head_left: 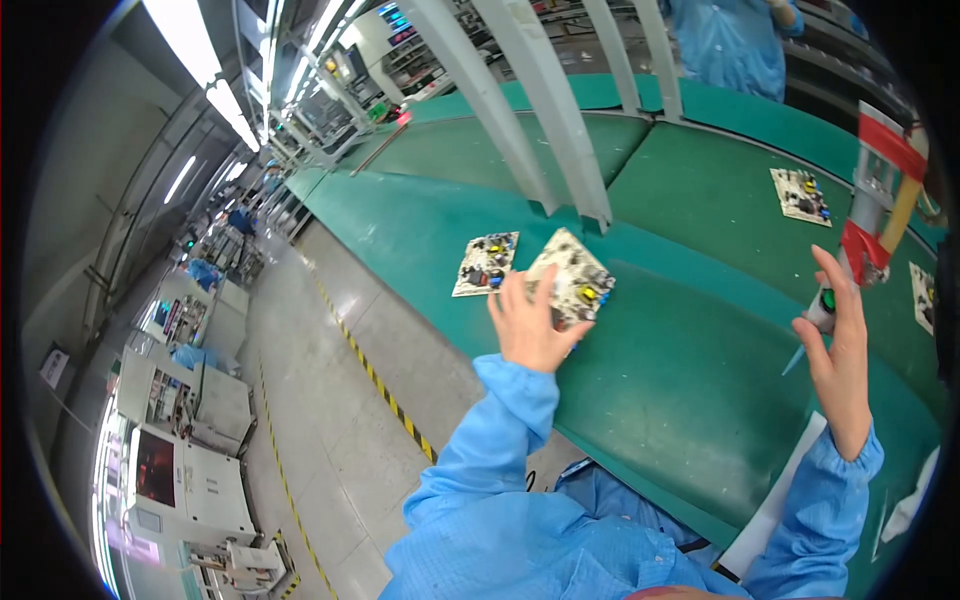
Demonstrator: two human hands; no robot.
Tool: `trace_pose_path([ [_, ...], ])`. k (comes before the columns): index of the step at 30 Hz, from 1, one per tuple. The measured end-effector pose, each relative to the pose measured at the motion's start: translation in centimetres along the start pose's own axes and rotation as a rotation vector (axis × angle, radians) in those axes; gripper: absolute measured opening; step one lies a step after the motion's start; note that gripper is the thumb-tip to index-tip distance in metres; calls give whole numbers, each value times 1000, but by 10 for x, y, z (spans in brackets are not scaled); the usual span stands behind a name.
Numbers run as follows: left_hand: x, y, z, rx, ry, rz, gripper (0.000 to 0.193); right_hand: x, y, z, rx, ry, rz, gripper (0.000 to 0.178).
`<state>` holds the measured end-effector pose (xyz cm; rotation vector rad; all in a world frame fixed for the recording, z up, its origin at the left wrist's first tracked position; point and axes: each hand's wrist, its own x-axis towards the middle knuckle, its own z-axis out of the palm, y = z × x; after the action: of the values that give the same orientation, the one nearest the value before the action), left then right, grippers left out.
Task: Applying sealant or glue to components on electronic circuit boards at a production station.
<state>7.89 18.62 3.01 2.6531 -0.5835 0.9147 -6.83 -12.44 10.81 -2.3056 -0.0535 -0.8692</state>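
My left hand (530, 325) has its fingers and thumb on the edge of a pale circuit board (578, 272), which carries black, yellow and blue parts. The board is tilted over the green bench. Just left of it, a second circuit board (486, 264) lies on the bench with its parts facing up. On the right, my right hand (842, 345) grips a dispensing syringe (822, 308) between thumb and fingers. A green part shows on its body, and its thin blue tip (794, 360) points down to the left.
A tube bundle bound with red tape (868, 185) stands above my right hand. More boards (801, 196) lie on the conveyor (700, 165) beyond the bench. Grey metal posts (560, 120) rise behind my left hand. Another person in blue (735, 45) is across the line.
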Motion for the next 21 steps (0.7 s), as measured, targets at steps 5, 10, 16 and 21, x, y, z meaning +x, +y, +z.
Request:
trace_pose_path([
  [5,-2,33,-18,-291,147,48,70,-2,3,-1,13,-15,69,64],
  [10,-20,8,36,-1278,63,-551,49,1,7,5,-11,-11,50,60],
  [16,-8,-12,62,-1541,105,-678,38,0,9,4,3,-18,57,59],
  [21,-13,-24,76,-1477,41,-637,33,-1,10,4,-18,-25,64,59],
])
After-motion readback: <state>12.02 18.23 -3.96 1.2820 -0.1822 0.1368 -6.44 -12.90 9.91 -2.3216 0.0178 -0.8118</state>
